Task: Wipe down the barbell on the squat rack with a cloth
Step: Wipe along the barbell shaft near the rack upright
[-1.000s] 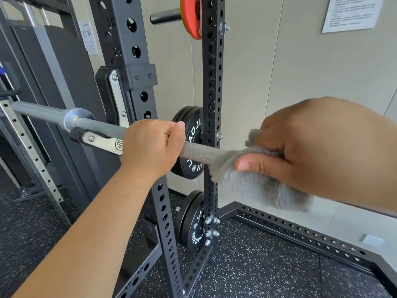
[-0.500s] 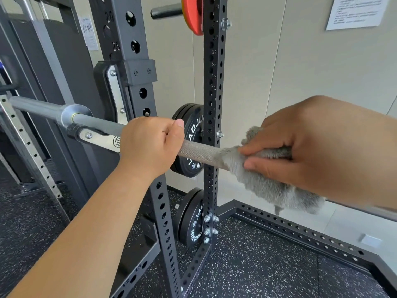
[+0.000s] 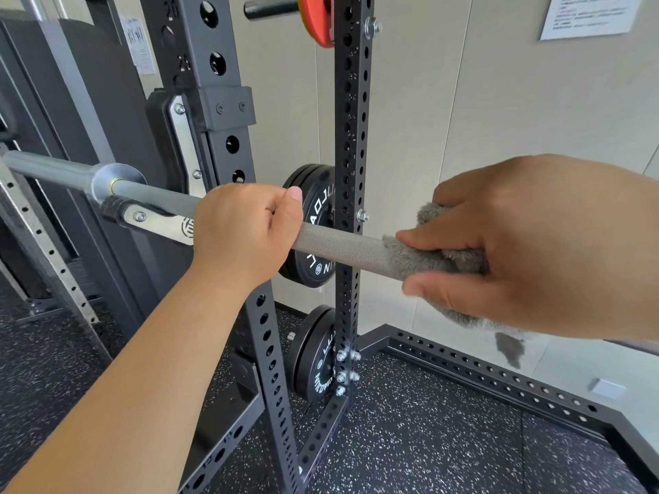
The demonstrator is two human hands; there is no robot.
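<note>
Barbell (image 3: 338, 246) lying in the J-hook (image 3: 157, 221) of the squat rack (image 3: 221, 137).
Left hand (image 3: 242, 233) grips the bare shaft; right hand (image 3: 527, 244) clamps a grey cloth (image 3: 428, 256) around it.

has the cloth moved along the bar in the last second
Yes. The cloth, gripped by the right hand, has slid rightward along the barbell, away from the perforated rear upright.

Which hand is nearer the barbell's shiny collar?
Left. The left hand grips the barbell just right of the collar; the right hand holds the cloth farther along.
</note>
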